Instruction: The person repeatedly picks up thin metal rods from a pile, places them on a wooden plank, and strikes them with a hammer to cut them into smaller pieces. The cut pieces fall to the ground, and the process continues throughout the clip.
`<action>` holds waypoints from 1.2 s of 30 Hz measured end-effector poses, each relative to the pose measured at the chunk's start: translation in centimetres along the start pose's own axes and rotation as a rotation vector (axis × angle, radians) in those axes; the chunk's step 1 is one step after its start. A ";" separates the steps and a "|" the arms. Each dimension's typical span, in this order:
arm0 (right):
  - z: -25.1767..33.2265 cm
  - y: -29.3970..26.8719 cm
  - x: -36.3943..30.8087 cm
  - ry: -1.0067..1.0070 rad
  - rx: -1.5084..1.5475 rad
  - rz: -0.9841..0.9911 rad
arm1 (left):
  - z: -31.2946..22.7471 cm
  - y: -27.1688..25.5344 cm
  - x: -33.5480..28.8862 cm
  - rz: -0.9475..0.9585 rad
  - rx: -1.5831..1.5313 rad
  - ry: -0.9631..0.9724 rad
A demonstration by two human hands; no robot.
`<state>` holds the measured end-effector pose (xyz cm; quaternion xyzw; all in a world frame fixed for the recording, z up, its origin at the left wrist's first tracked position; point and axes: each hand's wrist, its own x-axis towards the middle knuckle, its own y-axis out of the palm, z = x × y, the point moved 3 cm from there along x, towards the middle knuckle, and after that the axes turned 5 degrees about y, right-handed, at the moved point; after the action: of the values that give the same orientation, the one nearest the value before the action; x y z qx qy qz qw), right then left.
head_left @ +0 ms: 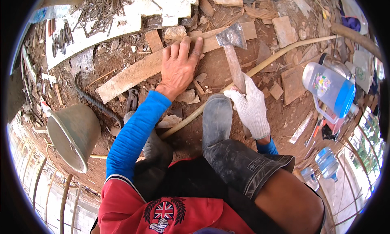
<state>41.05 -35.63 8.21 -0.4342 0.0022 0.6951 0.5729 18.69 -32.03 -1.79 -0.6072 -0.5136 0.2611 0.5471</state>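
Note:
My bare left hand point(178, 65) presses flat on a long wooden plank point(134, 73) that lies slantwise on the dirt. My right hand point(251, 108), in a white knit glove, grips the wooden handle of a hatchet point(233, 51). The hatchet's grey metal head rests on the plank just right of my left fingertips. Both sleeves are blue. My two grey rubber boots point(217, 118) stand on the ground under my arms.
A grey bucket point(75, 132) lies tipped at the left. A white board point(118, 22) with several nails is at the top left. A clear jug with a blue lid point(330, 85), water bottles point(327, 163), a tan hose point(280, 55) and wood scraps sit at the right.

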 end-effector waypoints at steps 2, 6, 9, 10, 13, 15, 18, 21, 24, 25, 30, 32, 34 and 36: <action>0.1 0.0 -0.1 0.012 0.012 0.011 | 0.1 0.1 -0.2 0.002 0.018 0.024; -0.3 0.1 0.0 -0.028 -0.021 0.008 | 0.2 0.1 -0.4 -0.021 0.004 0.049; -0.3 0.2 -0.1 -0.039 -0.003 0.002 | 0.2 0.0 -0.4 -0.017 -0.001 0.056; -0.2 0.2 0.0 -0.022 -0.028 0.002 | 0.2 -0.1 -0.4 -0.010 0.002 0.058; 0.2 0.2 0.1 0.010 -0.070 0.002 | 0.2 -0.1 -0.4 -0.002 -0.013 0.063; 0.4 0.4 0.1 0.010 -0.057 0.001 | 0.2 -0.1 -0.5 0.002 -0.013 0.068; 0.3 0.4 0.2 -0.006 -0.060 -0.020 | 0.2 -0.3 -0.3 0.004 -0.028 0.073; 0.3 0.4 0.6 0.036 -0.048 -0.003 | -0.1 -0.4 -0.1 0.029 -0.027 0.078; 0.1 0.5 0.7 -0.036 -0.074 -0.033 | -0.5 -1.0 0.5 0.050 -0.001 0.105; 0.4 0.4 0.6 -0.038 -0.084 -0.036 | -0.7 -1.1 0.6 0.054 0.009 0.117; 1.8 0.3 -0.2 -0.200 -0.206 -0.093 | -0.7 -1.2 0.6 0.091 0.017 0.144; 2.3 0.5 -0.1 -0.202 -0.231 -0.089 | -0.6 -1.1 0.6 0.091 0.021 0.153; 2.2 0.7 0.4 -0.233 -0.361 -0.109 | -0.5 -0.9 0.4 0.068 0.035 0.167; 1.6 1.1 1.4 -0.297 -0.597 -0.161 | -0.6 -0.7 0.6 0.049 0.020 0.165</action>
<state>39.25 -34.05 7.83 -0.4756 -0.3190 0.6734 0.4676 19.23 -31.84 -0.85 -0.6335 -0.4492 0.2288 0.5870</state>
